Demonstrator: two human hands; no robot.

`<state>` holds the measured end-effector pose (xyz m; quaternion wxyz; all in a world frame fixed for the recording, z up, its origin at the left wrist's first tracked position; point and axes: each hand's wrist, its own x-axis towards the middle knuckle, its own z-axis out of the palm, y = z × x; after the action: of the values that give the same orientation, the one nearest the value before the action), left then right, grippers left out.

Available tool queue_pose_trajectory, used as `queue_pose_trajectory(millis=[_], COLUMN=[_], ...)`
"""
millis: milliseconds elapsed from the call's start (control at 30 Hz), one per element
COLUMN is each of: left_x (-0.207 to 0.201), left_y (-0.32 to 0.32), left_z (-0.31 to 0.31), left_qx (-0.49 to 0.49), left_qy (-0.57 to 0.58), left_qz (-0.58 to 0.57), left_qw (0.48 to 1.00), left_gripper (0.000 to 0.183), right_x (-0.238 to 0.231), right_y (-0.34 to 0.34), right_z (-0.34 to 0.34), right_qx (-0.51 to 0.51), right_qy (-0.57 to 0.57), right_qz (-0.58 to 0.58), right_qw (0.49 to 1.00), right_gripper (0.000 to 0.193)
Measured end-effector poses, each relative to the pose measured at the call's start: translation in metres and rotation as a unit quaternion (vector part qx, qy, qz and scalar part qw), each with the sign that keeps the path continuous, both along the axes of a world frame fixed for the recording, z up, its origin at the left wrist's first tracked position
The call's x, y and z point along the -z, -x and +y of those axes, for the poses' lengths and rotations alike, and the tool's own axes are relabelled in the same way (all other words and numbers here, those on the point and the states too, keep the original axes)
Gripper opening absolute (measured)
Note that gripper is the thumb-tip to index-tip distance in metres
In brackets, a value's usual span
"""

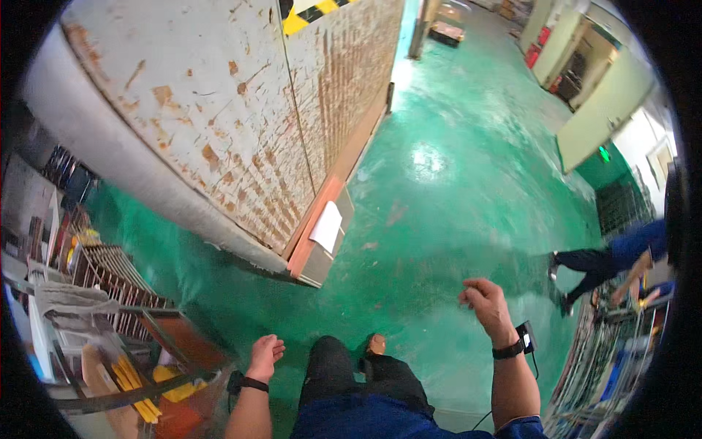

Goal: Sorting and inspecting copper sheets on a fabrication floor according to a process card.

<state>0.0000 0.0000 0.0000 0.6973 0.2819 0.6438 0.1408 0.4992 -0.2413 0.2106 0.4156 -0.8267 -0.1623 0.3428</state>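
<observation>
My left hand (265, 357) hangs low beside my left leg, fingers slightly bent and apart, with nothing in it. Out in front to the right, my right hand (485, 303) is raised over the green floor with its fingers curled in; no object shows in it. Each wrist wears a black strap with a small dark device, and the right device (526, 338) has a cable. Neither hand touches anything. Nearest to the left hand is a rack with a dark frame (179, 333), holding yellow pieces (131, 384).
A scuffed, rust-marked panel wall (219, 117) fills the left front; white paper (327, 227) lies on its low ledge. At right, a person in dark blue (621, 252) stands by a loaded rack (607, 366). Further off are a pale green door (603, 110) and a cart (447, 33).
</observation>
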Motion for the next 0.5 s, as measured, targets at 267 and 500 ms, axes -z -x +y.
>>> queue_pose_trajectory(millis=[267,500], left_x=[0.120,0.237], left_y=[-0.166,-0.302], left_z=[0.105,0.173], left_qx=[-0.045,-0.160], left_qy=[0.041,0.058], left_qz=[-0.015,-0.061], left_qw=[0.998,0.984], left_gripper=[0.023,0.026], right_x=[0.085,0.284], right_y=[-0.170,-0.241], right_z=[0.196,0.306], right_qx=[-0.131,-0.293], right_qy=[-0.009,0.058], right_qz=[-0.041,0.012], right_qw=[0.991,0.954], right_gripper=[0.034,0.033])
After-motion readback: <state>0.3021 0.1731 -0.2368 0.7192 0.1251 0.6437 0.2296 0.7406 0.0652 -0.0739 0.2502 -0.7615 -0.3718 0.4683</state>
